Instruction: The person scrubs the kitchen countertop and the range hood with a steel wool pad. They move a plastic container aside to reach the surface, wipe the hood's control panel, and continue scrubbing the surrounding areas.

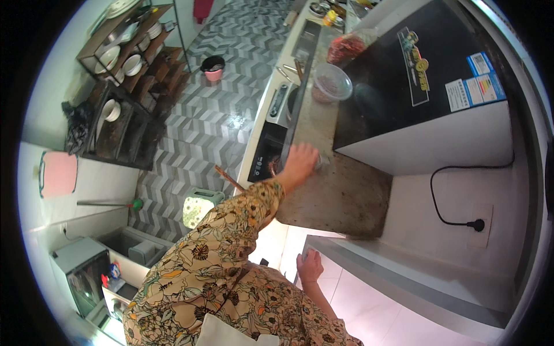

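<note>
My left hand (301, 164) reaches over the grey stone ledge (346, 199), its fingers curled at a small clear object (325, 164) whose kind I cannot make out. Under that wrist lies the black glass cooktop (266, 154), and something reddish-brown beside it is partly covered by the hand. Lower down, my right hand (310, 265) is held near the grey edge of a white cabinet or counter, its fingers folded in. Whatever those fingers may hold is hidden. Farther along the ledge stands a clear round plastic tub (332, 82) with brownish contents.
A large black-fronted box-shaped appliance (415, 75) fills the right, its black cord (440, 199) plugged into the wall. Red items sit in a clear bag (346, 47). A wooden stick (229, 177) juts by my sleeve. Dish shelves (130, 49) and a pink-and-black bucket (213, 68) stand left.
</note>
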A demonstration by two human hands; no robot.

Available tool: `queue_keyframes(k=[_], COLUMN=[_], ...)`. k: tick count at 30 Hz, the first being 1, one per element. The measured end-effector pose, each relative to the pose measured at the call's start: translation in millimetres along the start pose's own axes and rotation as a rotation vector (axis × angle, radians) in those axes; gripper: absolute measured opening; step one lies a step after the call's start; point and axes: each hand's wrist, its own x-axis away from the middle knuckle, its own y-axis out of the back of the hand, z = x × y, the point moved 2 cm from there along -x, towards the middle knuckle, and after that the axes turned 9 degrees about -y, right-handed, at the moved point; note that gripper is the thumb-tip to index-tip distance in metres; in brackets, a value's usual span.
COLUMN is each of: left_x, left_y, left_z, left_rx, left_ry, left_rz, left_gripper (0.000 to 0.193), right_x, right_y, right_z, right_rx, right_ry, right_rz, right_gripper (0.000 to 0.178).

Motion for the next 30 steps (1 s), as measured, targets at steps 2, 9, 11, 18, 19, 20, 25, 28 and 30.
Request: queue_keyframes(k=[2, 9, 11, 18, 19, 20, 25, 28, 30], left_x=[-36, -46, -3, 25, 19, 10, -42, -50, -35], left_y=[-8, -37, -32, 18, 20, 20, 14, 23, 35], left_z=[29, 42, 11, -18, -12, -6, 19, 57, 74], left_rx=[-0.119, 0.170, 0.258, 0.477, 0.491, 0.507, 0.701, 0.721, 0.268], left_ry=[0.099, -0.064, -0.091, -0.132, -0.125, -0.124, 0.444, 0.784, 0.646], left_rz=[-0.088, -0.002, 0.082, 0.383, 0.443, 0.501, -0.186, -0.174, -0.152], left_gripper=[0.061, 0.035, 0.033, 0.053, 0.056, 0.060, 0.044, 0.034, 0.023], right_x=[-1, 5, 4, -29, -36, -46, -96, -96, -97], right_y=[-2, -10, -14, 68, 82, 94, 90, 105, 132], right_z=[0, -3, 3, 71, 87, 105, 189, 206, 219], right_rx=[-0.024, 0.016, -0.010, -0.256, -0.424, -0.545, -1.209, -1.290, -1.205], right_ry=[0.015, -0.075, -0.087, -0.257, -0.261, -0.160, -0.043, -0.378, -0.133], right_rz=[-0.036, -0.010, -0.029, 0.589, 0.707, 0.622, 0.514, 0.623, 0.545], right_gripper=[0.030, 0.029, 0.030, 0.038, 0.038, 0.040, 0.053, 0.043, 0.033])
